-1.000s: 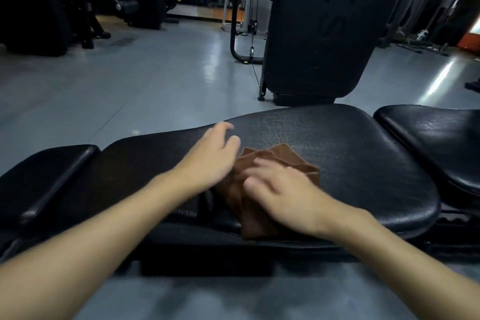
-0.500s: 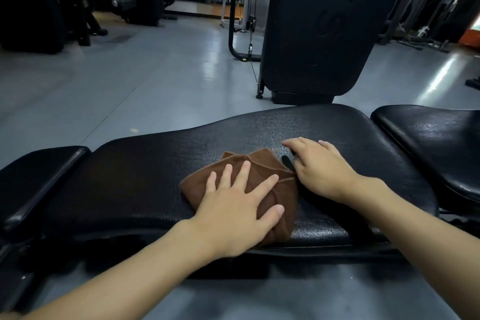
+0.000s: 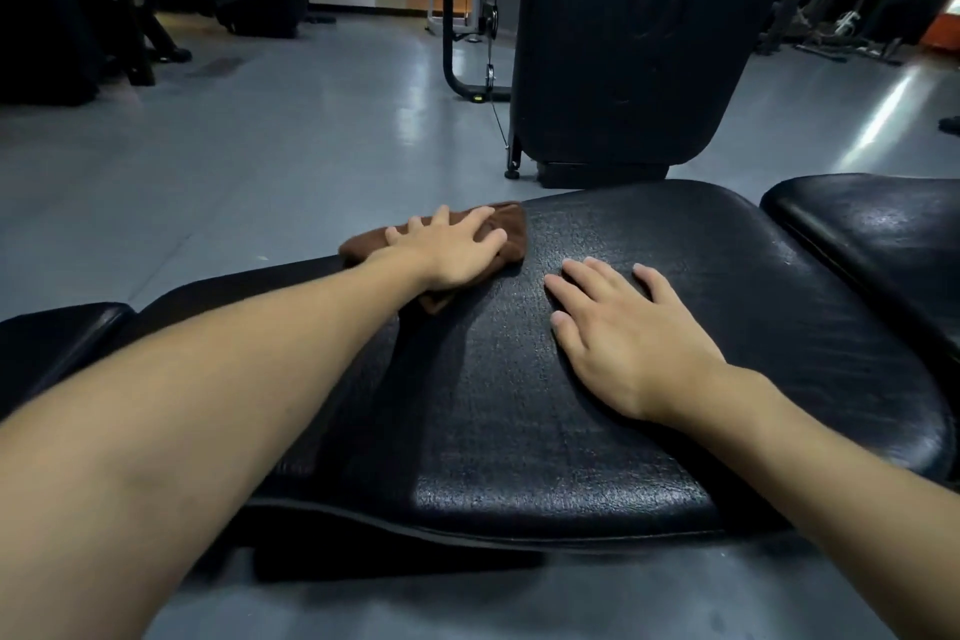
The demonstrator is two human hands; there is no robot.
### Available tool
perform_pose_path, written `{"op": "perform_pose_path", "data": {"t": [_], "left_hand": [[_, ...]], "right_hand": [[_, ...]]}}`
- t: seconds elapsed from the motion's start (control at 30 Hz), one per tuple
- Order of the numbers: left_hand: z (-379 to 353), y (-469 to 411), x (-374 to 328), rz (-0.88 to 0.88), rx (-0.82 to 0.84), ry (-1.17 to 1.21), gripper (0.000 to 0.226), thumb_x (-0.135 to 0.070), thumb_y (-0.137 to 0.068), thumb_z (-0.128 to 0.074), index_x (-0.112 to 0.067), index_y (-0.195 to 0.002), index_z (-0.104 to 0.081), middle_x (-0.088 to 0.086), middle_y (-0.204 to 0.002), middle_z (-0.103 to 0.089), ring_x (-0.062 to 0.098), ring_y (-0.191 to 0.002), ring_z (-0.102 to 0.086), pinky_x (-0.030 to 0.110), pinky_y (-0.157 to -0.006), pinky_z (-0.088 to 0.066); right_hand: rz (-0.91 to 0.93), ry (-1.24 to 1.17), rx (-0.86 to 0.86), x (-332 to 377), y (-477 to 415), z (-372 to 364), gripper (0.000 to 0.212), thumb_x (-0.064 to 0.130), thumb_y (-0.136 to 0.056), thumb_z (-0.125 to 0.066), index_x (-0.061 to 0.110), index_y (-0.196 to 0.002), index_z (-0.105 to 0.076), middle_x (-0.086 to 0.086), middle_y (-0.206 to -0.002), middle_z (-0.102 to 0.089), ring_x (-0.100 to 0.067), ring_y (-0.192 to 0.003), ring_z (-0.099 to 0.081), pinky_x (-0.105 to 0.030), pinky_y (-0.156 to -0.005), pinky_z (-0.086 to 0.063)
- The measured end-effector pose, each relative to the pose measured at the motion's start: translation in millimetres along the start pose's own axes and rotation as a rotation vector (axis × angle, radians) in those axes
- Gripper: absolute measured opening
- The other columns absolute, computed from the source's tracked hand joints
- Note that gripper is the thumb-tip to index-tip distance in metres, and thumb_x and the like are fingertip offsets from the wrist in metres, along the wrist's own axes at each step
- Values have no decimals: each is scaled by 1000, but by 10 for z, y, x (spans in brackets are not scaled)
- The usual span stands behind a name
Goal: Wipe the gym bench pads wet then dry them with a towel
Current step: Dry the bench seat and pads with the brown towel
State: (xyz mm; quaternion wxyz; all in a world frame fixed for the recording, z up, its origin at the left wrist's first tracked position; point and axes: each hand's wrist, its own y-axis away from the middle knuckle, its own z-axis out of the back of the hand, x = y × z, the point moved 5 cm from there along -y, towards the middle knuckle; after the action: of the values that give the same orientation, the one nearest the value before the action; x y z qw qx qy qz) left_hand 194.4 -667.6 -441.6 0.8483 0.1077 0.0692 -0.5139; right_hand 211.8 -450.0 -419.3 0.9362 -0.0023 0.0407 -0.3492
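Now the left hand (image 3: 452,252) has slid the brown cloth (image 3: 506,224) out to the far edge of the bench pad (image 3: 519,405). Half a second ago both lay nearer the front. The fingers are spread flat on the cloth, which pokes out beyond the fingertips. To its right, the right hand (image 3: 628,343) stays palm-down on bare pad, fingers straight and holding nothing.

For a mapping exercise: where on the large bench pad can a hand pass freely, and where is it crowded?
Free on the large pad: the near strip between the forearms, and right end between right hand and neighbouring pad. Crowded: far edge, where left hand presses the towel.
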Motion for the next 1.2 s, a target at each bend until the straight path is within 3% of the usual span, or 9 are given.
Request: {"op": "perform_pose_path", "data": {"t": [0.17,0.43,0.6,0.7,0.83,1.07,1.2], "left_hand": [[-67,322,10,-67,23,8,58,-72,-91,-10,-58,-147,-4,-1,-165,2,37,-150,0,60,-117,0],[-292,1863,54,-257,16,-111,56,-66,-95,-11,-58,-145,11,-1,-164,14,31,-150,12,55,-119,2],[-244,2379,138,-227,-56,-58,63,-68,-91,-15,-59,-142,21,0,-163,17,28,-149,19,58,-117,4],[-338,2293,128,-120,-41,-92,66,-71,-90,-11,-52,-148,13,2,-164,13,32,-149,14,61,-116,3],[-355,2030,178,-102,-39,-96,65,-73,-88,-11,-54,-148,7,3,-164,11,35,-149,11,63,-115,3],[-173,986,432,5,-8,-12,61,-76,-88,-16,-58,-146,-6,4,-165,3,40,-149,4,68,-112,0],[-44,374,530,69,8,8,62,-75,-88,-16,-56,-147,-9,5,-165,-3,43,-148,-2,69,-111,-2]], "right_hand": [[0,2,-7,-2,-1,-9,54,42,-104,-13,28,-156,-17,6,-165,-11,-11,-152,-4,-46,-121,-2],[-8,10,1,36,44,4,55,41,-105,-14,26,-157,-17,4,-166,-10,-12,-152,-3,-47,-122,-2],[-9,175,-37,126,54,107,51,43,-104,-18,27,-150,-29,2,-163,-18,-21,-152,-5,-62,-115,-2],[55,44,-41,311,-95,191,49,42,-105,-23,29,-151,-31,3,-163,-20,-17,-152,-7,-60,-117,-3],[45,-206,37,461,-282,116,50,43,-106,-18,29,-151,-33,5,-162,-24,-14,-151,-12,-56,-119,-2],[28,-46,82,493,-311,-64,69,58,-98,-2,24,-158,-6,5,-167,-4,-13,-152,4,-56,-119,4],[19,11,92,497,-348,-122,72,60,-98,-3,22,-158,-4,4,-167,2,-13,-152,7,-56,-119,4]]}}
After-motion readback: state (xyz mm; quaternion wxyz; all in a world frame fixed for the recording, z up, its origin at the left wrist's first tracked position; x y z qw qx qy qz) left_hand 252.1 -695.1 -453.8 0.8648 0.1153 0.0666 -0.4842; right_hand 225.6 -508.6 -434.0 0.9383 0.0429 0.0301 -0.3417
